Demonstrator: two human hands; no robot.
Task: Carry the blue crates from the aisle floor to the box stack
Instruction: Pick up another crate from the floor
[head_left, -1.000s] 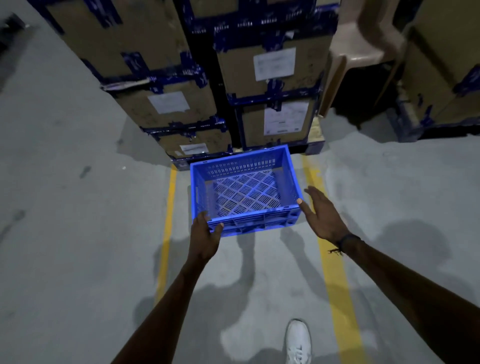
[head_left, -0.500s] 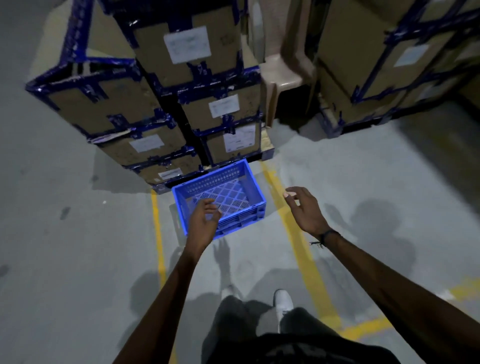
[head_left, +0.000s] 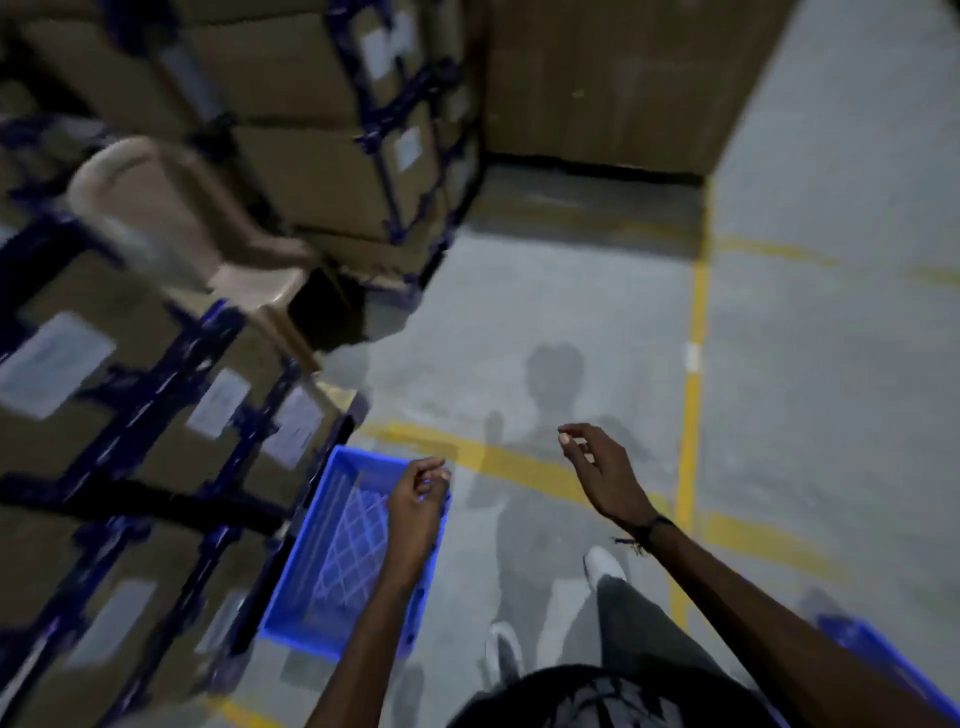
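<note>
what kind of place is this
Most likely a warehouse or storeroom aisle: stacked cardboard boxes strapped in blue bands, yellow lane lines painted on a concrete floor, and a blue plastic crate on the floor.

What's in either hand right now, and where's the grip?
Nothing. The left hand hangs loosely curled above the blue crate on the floor, no grip on its rim. The right hand is loosely curled in the air, empty.

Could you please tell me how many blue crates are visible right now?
2. One blue slatted plastic crate sits on the floor beside the strapped cardboard box stack. A second blue crate shows only partly at the lower right edge. Others may lie out of view.
</note>
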